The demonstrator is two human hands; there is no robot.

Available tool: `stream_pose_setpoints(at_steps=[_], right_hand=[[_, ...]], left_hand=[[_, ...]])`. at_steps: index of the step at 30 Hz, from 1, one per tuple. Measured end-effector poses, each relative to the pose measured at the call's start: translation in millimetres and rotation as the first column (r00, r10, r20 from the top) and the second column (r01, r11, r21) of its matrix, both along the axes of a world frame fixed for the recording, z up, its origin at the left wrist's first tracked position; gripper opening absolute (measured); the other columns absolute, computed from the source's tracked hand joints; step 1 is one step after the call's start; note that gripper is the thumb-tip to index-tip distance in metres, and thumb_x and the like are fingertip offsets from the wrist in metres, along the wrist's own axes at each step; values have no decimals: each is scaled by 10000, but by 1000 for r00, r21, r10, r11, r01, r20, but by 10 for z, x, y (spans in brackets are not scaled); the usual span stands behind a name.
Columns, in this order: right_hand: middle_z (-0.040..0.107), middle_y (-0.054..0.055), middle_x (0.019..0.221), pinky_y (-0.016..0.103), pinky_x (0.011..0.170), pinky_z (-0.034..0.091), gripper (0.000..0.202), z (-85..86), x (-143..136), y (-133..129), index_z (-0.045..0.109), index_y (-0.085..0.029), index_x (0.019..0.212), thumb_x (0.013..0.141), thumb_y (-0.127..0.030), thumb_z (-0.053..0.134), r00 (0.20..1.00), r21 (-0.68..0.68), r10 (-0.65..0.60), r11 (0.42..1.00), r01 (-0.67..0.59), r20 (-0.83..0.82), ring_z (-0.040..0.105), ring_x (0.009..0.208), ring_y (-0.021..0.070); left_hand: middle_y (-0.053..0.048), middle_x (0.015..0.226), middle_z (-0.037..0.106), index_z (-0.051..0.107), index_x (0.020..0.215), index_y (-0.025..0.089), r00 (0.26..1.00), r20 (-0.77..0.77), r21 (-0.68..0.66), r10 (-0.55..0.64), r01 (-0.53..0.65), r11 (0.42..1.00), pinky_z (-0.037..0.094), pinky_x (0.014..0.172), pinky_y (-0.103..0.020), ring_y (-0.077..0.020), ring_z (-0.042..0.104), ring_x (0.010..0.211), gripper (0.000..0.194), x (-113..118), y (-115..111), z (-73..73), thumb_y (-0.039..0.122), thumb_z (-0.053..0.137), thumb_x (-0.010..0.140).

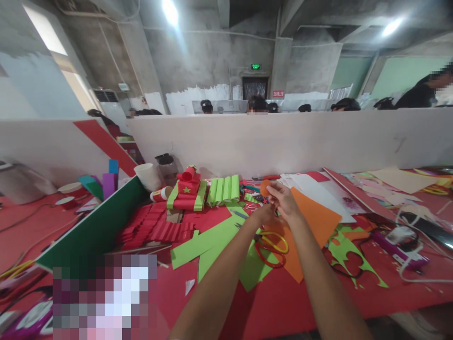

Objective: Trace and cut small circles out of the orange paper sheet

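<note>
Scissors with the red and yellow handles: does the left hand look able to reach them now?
Probably yes: the scissors lie close to the left hand and nothing covers their handles, though the left forearm passes near the blades.

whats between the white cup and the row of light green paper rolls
A white and orange container on its side, then the red and light green paper piece with the star, as the head view shows.
</note>
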State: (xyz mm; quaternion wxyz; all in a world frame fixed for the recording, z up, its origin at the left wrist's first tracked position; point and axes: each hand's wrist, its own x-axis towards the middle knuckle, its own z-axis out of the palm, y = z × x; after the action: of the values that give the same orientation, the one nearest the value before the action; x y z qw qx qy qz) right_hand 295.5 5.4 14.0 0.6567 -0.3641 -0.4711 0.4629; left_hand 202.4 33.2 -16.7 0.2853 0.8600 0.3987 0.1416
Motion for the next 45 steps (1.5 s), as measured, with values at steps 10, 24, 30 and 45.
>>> stream_pose_setpoints(at_steps=[10, 24, 30, 45], right_hand=[[584, -25, 656, 238, 445, 330, 276, 152, 22, -115, 649, -239, 792, 654, -391, 832, 994, 149, -23, 988, 38, -105, 418, 478, 87], [674, 22, 765, 264, 584, 465, 253, 209, -176, -362, 696, -222, 954, 757, -358, 778, 807, -8, 432, 883, -468, 403, 624, 676, 166], [691, 5, 742, 220, 563, 467, 206, -186, -343, -51, 714, -205, 961, 760, -248, 728, 684, -179, 410, 906, -384, 603, 619, 649, 140], [734, 36, 761, 245, 585, 477, 161, -584, -566, 115, 716, -166, 870, 711, -192, 711, 630, -172, 294, 953, -248, 719, 657, 669, 177]], left_hand=[[-27, 803, 639, 601, 1025, 120, 893, 450, 39, -22, 5, 999, 481, 726, -249, -169, 589, 807, 293, -168, 247, 372, 114, 536, 739], [21, 781, 686, 711, 751, 210, 997, -69, -128, -39, 30, 991, 402, 706, -208, -164, 590, 775, 108, -1857, 151, 930, 250, 638, 683], [15, 749, 720, 732, 733, 223, 985, -90, -306, -145, 111, 945, 430, 680, -222, -181, 628, 751, 97, -2037, 81, 389, 279, 675, 677], [-4, 791, 712, 706, 789, 194, 986, -169, -233, -4, -36, 972, 412, 599, -224, -175, 635, 719, 167, -2111, -62, 112, 162, 677, 628]])
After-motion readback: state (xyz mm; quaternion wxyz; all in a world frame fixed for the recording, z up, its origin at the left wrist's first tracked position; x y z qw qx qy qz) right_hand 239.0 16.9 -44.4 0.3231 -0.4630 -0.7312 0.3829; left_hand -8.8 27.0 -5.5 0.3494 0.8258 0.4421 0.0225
